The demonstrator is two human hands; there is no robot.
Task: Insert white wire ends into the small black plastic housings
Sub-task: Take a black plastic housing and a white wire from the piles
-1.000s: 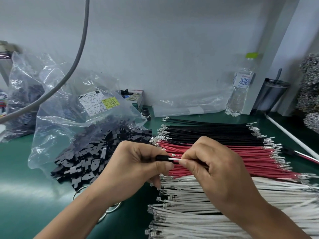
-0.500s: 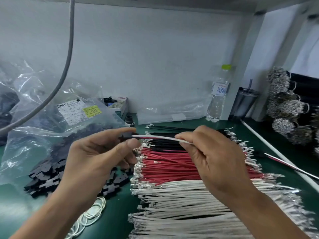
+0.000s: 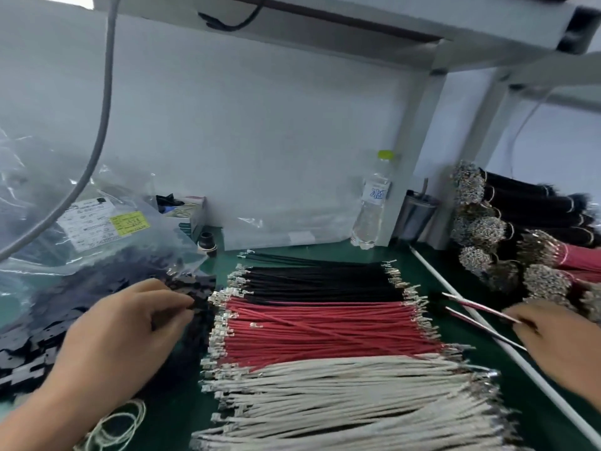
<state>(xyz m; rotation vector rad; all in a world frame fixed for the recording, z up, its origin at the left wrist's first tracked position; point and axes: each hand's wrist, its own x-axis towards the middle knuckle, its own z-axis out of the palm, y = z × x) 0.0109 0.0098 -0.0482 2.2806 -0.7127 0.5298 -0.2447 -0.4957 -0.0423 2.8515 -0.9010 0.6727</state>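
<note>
The left hand (image 3: 123, 333) reaches into the heap of small black plastic housings (image 3: 29, 353), flat notched pieces spilling from a crinkled clear plastic bag (image 3: 97, 242). Its grip is pressed together: thumb and forefinger pinch one black housing (image 3: 195, 302) at the heap's edge, just beside the crimped metal tips of the red wires (image 3: 325, 330). Below the wrist of that hand lie a few pale rubber bands (image 3: 120, 424) on the green table (image 3: 400, 255).

The right hand (image 3: 559, 346) is well apart from the left grip, at the far side of the wire rows. Its fingers curl toward the ends of thin red-and-white wires (image 3: 478, 304) lying beside a long white rod (image 3: 487, 323); motion blur hides whether that grip actually closes on them, so I cannot tell.

Between the two hands, three flat rows of straight cut wires lie side by side: black wires (image 3: 318, 278) farthest, red in the middle, and the white wires (image 3: 341, 395) nearest, each end capped with a shiny metal terminal. Beyond the right hand, bundled black and red wires (image 3: 533, 229) are stacked with bristling silver ends. A clear ribbed water bottle (image 3: 370, 209) with a green cap stands against the back wall.
</note>
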